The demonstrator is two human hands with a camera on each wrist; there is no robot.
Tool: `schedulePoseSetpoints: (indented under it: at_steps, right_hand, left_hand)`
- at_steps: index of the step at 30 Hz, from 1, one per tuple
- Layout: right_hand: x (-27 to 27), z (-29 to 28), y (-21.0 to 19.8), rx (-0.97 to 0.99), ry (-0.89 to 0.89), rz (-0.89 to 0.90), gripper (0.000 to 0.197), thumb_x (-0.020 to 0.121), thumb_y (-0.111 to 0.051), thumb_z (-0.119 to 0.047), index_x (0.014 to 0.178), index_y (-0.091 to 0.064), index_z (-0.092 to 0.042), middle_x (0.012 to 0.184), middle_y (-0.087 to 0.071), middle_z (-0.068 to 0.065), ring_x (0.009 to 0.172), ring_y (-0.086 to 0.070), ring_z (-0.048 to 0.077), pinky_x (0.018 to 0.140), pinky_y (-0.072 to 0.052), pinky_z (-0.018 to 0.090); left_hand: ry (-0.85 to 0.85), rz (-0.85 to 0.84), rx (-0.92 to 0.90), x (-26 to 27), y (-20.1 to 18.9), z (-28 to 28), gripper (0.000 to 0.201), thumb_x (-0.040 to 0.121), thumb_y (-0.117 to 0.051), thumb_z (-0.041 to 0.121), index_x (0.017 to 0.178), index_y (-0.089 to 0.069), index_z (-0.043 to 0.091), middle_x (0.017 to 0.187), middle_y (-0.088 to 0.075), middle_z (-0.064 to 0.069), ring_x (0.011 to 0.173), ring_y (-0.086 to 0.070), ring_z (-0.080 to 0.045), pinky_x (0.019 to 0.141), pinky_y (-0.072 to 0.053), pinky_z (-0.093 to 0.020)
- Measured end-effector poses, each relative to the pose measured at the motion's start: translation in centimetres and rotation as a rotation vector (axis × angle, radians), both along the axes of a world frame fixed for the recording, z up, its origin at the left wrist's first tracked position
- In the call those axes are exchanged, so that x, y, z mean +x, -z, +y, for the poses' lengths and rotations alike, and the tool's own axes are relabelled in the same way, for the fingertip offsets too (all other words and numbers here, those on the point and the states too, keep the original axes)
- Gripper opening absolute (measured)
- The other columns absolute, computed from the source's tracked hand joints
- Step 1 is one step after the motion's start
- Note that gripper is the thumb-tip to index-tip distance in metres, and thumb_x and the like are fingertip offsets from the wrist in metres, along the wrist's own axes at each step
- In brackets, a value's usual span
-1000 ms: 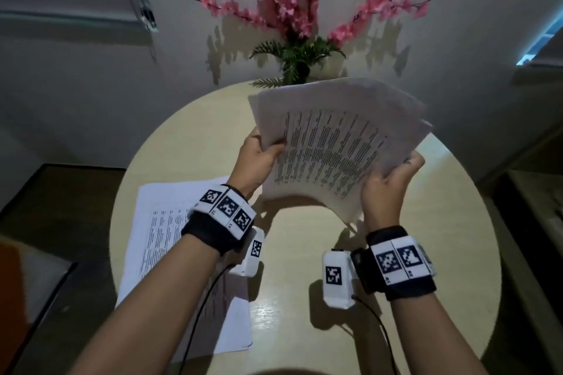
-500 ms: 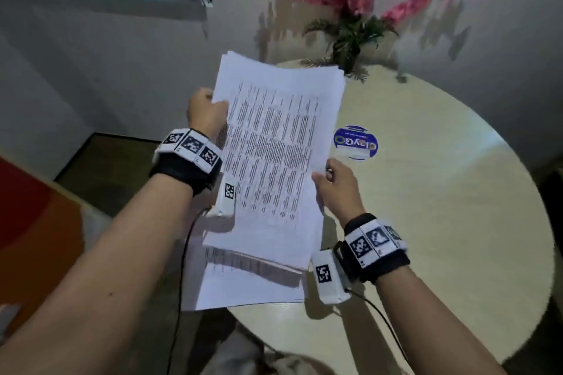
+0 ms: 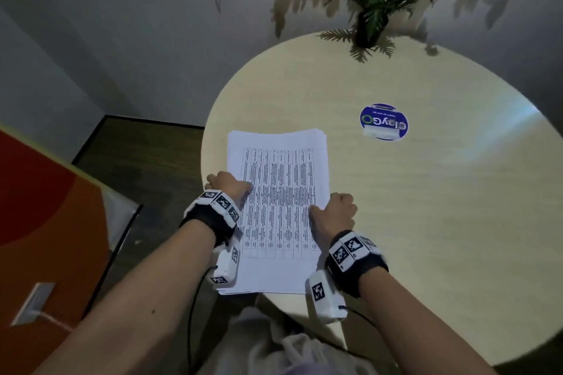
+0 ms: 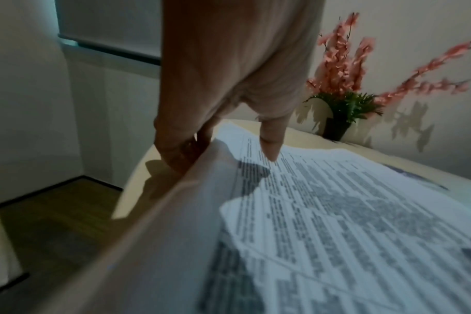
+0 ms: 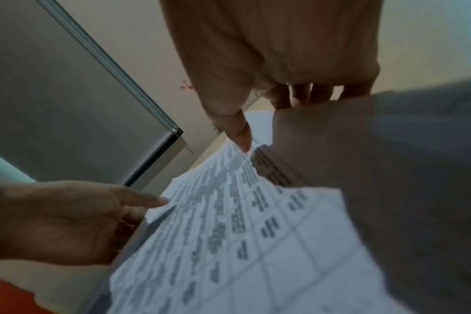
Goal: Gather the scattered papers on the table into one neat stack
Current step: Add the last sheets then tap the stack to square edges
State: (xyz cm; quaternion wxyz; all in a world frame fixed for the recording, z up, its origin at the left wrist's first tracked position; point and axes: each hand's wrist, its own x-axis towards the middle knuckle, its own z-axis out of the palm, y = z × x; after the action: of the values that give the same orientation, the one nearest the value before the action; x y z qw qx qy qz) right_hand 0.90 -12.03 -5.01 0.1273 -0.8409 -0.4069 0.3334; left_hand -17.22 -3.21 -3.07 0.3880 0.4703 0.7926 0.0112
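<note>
A stack of white printed paper sheets (image 3: 278,201), its top page covered with a table of small dark text, lies at the near left edge of the round pale wood-grain worktop (image 3: 426,207), with its near end reaching just past the rim. The left hand (image 3: 227,187) grips the stack's left edge: the thumb (image 4: 269,138) presses down on the top sheet while the other fingers (image 4: 180,153) curl round the edge beneath. The right hand (image 3: 333,215) holds the right edge in the same way, thumb (image 5: 238,133) on the printed page and the fingers (image 5: 304,95) bent past the side; the right wrist view is blurred, so how far they reach under the stack cannot be told. The sheet edges look roughly squared, with a few corners showing at the far end. A round blue and white sticker (image 3: 384,122) lies on the worktop to the right of the stack, well apart from it. A dark pot of pink artificial flowers with green fern leaves (image 3: 370,14) stands at the far edge by the wall.
</note>
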Motion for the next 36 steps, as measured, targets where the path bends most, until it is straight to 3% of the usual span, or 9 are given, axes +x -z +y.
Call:
schedulePoseSetpoints:
  at_steps: [2, 6, 14, 18, 23, 25, 28, 32, 36]
  right_hand:
    - [0.3, -0.1, 0.2, 0.03, 0.065, 0.115, 0.036, 0.086, -0.05, -0.013, 0.118, -0.041, 0.0, 0.128, -0.035, 0.016, 0.114, -0.041, 0.033, 0.094, -0.043, 0.044]
    - [2.8, -0.2, -0.2, 0.146, 0.337, 0.576, 0.029, 0.083, -0.041, 0.0, 0.105, -0.029, -0.015, 0.091, -0.045, 0.013, 0.06, -0.043, 0.02, 0.042, -0.041, 0.027]
    - [11.9, -1.2, -5.7, 0.424, 0.305, 0.442, 0.022, 0.08, -0.039, 0.004, 0.096, -0.043, -0.011, 0.072, -0.045, 0.002, 0.06, -0.044, 0.019, 0.052, -0.039, 0.022]
    - [15.4, -1.1, -15.4, 0.897, 0.159, 0.244, 0.02, 0.088, -0.038, 0.002, 0.099, -0.033, -0.013, 0.075, -0.042, -0.013, 0.059, -0.047, -0.013, 0.046, -0.033, 0.007]
    - [17.4, -1.9, -18.2, 1.144, 0.084, 0.343, 0.046, 0.086, -0.041, 0.01, 0.116, -0.024, -0.02, 0.105, -0.044, -0.025, 0.085, -0.049, -0.031, 0.08, -0.035, -0.007]
    - [17.4, -2.6, -17.5, 1.14, 0.084, 0.344, 0.059, 0.083, -0.045, 0.012, 0.125, -0.019, -0.019, 0.118, -0.045, -0.015, 0.097, -0.052, -0.019, 0.09, -0.036, 0.0]
    - [17.3, -3.0, -17.5, 1.235, 0.109, 0.242, 0.079, 0.078, -0.048, 0.007, 0.134, -0.012, -0.036, 0.145, -0.03, 0.013, 0.131, -0.04, 0.022, 0.11, -0.039, 0.036]
    - [17.8, -1.9, -19.3, 1.305, -0.042, -0.03, 0.075, 0.073, -0.042, 0.009, 0.13, -0.034, -0.039, 0.121, -0.04, 0.012, 0.1, -0.042, -0.013, 0.08, -0.042, 0.002]
    - [18.7, -2.1, -19.0, 1.241, -0.025, -0.147, 0.055, 0.075, -0.042, 0.004, 0.126, -0.053, -0.013, 0.12, -0.046, 0.016, 0.096, -0.037, -0.003, 0.091, -0.036, 0.005]
  left_hand:
    - [-0.013, -0.074, -0.006, 0.9, 0.1, -0.3, 0.063, 0.086, -0.062, 0.026, 0.134, -0.037, -0.007, 0.14, -0.035, -0.022, 0.127, -0.041, -0.036, 0.1, -0.039, -0.039]
    - [-0.023, -0.252, -0.027, 2.9, 1.0, -1.4, 0.045, 0.092, -0.05, 0.01, 0.131, -0.04, -0.009, 0.125, -0.052, -0.02, 0.114, -0.053, -0.032, 0.082, -0.039, -0.029]
    - [0.029, -0.638, 0.468, 11.6, -5.1, -2.9, 0.024, 0.091, -0.049, 0.006, 0.115, -0.05, 0.008, 0.111, -0.06, -0.014, 0.101, -0.06, -0.03, 0.082, -0.051, -0.037]
    - [0.044, -0.856, 0.832, 15.4, -13.2, -2.1, 0.024, 0.088, -0.05, 0.003, 0.108, -0.05, 0.016, 0.102, -0.061, -0.003, 0.095, -0.06, -0.019, 0.085, -0.051, -0.032]
    - [0.056, -1.022, 1.005, 16.8, -17.1, -2.7, 0.027, 0.088, -0.056, 0.013, 0.111, -0.043, 0.018, 0.107, -0.061, 0.004, 0.098, -0.061, -0.006, 0.096, -0.048, -0.029]
    - [0.058, -1.024, 1.059, 16.9, -17.0, -3.2, 0.033, 0.087, -0.057, 0.013, 0.112, -0.036, 0.016, 0.106, -0.058, 0.005, 0.092, -0.061, 0.0, 0.095, -0.05, -0.032]
    - [0.134, -0.907, 1.171, 17.2, -17.2, -3.7, 0.05, 0.085, -0.059, 0.019, 0.122, -0.029, 0.034, 0.127, -0.048, -0.008, 0.114, -0.056, -0.023, 0.098, -0.049, -0.047]
    - [0.356, -0.554, 1.331, 17.7, -17.8, -3.5, 0.036, 0.088, -0.057, 0.017, 0.123, -0.055, 0.027, 0.106, -0.047, -0.001, 0.102, -0.052, -0.014, 0.098, -0.047, -0.029]
    - [0.287, -0.44, 1.378, 16.9, -17.0, -3.4, 0.034, 0.087, -0.061, 0.021, 0.12, -0.062, 0.017, 0.106, -0.044, 0.004, 0.099, -0.047, -0.008, 0.086, -0.035, 0.0]
